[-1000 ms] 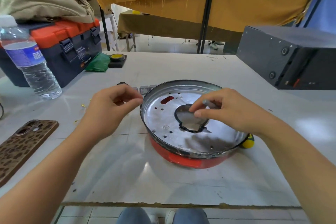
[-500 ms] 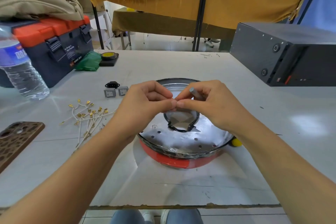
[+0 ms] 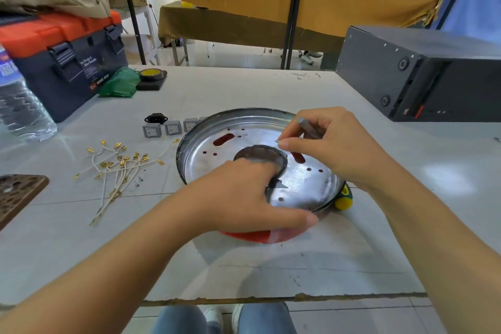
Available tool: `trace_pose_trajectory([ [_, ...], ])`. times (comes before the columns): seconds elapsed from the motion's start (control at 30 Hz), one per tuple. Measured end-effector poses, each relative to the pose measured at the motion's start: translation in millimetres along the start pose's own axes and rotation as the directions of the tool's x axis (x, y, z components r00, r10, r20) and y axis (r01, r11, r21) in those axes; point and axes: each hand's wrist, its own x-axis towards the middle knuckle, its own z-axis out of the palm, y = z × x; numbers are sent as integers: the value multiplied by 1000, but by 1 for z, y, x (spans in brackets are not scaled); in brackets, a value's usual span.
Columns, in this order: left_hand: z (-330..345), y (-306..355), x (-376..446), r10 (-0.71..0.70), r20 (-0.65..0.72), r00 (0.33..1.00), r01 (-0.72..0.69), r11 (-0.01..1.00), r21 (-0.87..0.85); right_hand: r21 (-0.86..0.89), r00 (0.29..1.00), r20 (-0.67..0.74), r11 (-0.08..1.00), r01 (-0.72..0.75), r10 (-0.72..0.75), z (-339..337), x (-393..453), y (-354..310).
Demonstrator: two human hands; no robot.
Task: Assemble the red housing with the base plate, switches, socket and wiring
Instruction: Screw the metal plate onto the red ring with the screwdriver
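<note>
Left hand (image 3: 244, 198) dropped onto shiny round base plate (image 3: 238, 127).

Left hand (image 3: 244, 198) left the right hand (image 3: 333, 144), now grips the round silver metal base plate (image 3: 244, 127) at centre hole w/ thumb on near rim; right hand lifted slightly.
</note>
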Motion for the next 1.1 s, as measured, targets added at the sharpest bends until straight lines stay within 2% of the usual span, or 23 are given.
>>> trace_pose_trajectory([
  [0.1, 1, 2, 3, 35, 37, 999, -36, 999, 22, -31, 999, 50, 1000, -1, 3, -3, -2, 0],
  [0.23, -7, -13, -2, -8, 171, 985, 12, 1000, -22, -56, 990, 143, 998, 3, 5, -9, -2, 0],
  [0.43, -37, -45, -16, -63, 427, 902, 29, 996, 85, -119, 928, 374, 992, 38, 10, -8, -1, -2],
  [0.57, -48, -56, -19, -103, 503, 858, 52, 992, 114, -139, 898, 440, 988, 62, 5, -4, -1, -4],
  [0.67, -40, -56, -15, -71, 439, 896, 23, 993, 116, -126, 865, 501, 989, 81, -7, -1, 1, -8],
  [0.83, -20, -64, -14, 77, 289, 954, -105, 991, 85, -128, 830, 556, 983, 131, -38, 5, 3, -13],
  [1.0, -9, -74, -10, 282, 142, 949, -279, 960, -37, -136, 800, 595, 972, 190, -73, 11, 5, -15],
  [1.1, 1, -85, -9, 335, 44, 941, -334, 942, -29, -161, 779, 624, 964, 212, -68, 15, 7, -15],
])
